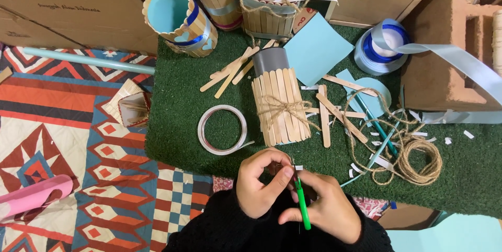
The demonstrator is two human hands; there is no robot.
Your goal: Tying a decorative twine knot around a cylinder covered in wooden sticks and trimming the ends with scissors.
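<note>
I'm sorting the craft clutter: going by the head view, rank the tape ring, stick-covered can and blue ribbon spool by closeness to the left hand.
From the left hand:
1. Tape ring, just above-left.
2. Stick-covered can, ahead, twine-tied.
3. Blue ribbon spool, far upper right.

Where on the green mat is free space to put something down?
Free: the green mat between the tape ring and the patterned rug. Crowded: right of the stick holder, with loose sticks, paper scraps and twine.

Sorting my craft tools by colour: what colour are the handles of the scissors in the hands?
Bright green, on the scissors held in the right hand; the head view shows it.
</note>
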